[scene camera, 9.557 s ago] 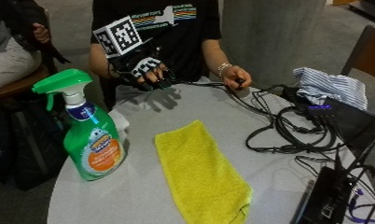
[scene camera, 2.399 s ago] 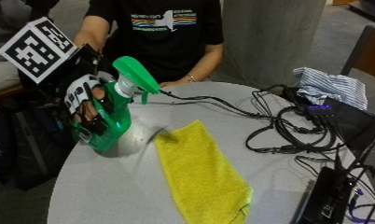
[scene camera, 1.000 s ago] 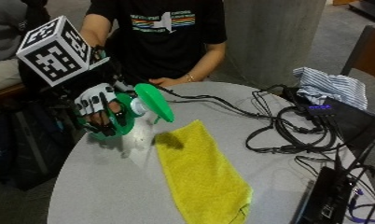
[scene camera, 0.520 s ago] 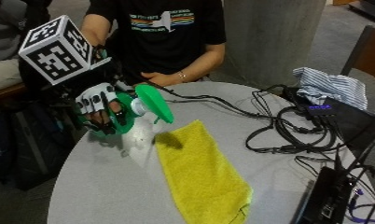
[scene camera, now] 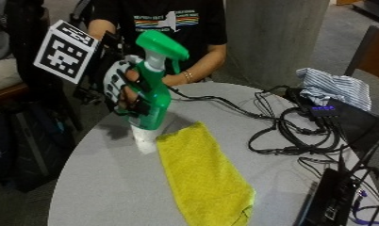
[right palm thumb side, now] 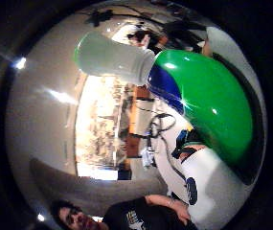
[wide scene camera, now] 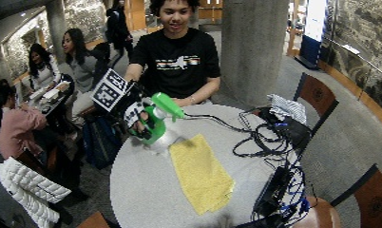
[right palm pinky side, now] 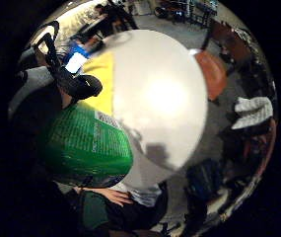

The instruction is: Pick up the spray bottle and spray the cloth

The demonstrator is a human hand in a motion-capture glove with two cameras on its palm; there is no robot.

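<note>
Person in black T-shirt (wide scene camera: 178,61) sat behind round grey counter (wide scene camera: 140,190). Black-gloved right hand (wide scene camera: 138,121) gripped green plastic spray bottle (wide scene camera: 155,124), lifted off counter, nozzle toward yellow cloth (wide scene camera: 200,173) lying flat. Tangled black cables (wide scene camera: 261,137) beside cloth; striped folded fabric (wide scene camera: 287,107) at far edge.

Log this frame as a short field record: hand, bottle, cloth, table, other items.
hand: gloved right hand grips the spray bottle round its neck, fingers curled
bottle: green, lifted clear of the table, roughly upright, nozzle toward the cloth
cloth: yellow cloth lies flat on the table, beside and below the bottle
table: round grey table
other hand: bare left hand rests at the table's far edge, mostly hidden behind the bottle
other items: black cables, striped fabric at the far right
</note>
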